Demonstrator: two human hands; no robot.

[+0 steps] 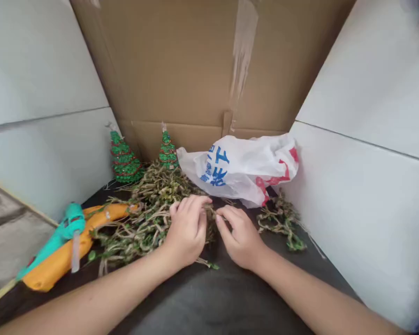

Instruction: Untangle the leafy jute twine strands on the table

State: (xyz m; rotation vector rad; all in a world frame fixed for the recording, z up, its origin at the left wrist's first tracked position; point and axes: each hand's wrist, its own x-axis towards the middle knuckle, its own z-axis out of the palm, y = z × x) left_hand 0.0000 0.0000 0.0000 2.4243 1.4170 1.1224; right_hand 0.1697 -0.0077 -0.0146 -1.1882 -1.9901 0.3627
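Note:
Both hands meet at the right side of a loose pile of dried, twisted green-brown plant stems (139,232). My left hand (188,230) has its fingers curled down over the edge of the pile, closed on some stems. Just to its right, my right hand (240,235) pinches at the stem ends with thumb and forefinger. The fingers partly hide the bit between the two hands. A thin stem with a green tip (209,264) sticks out below my left hand.
A crumpled white plastic bag (240,167) lies behind the hands. A smaller stem clump (282,221) is at right. Two small green Christmas trees (124,160) stand behind the pile. At left lie a teal glue gun (73,221) and a curved orange object (61,263). Cardboard (171,60) closes the back.

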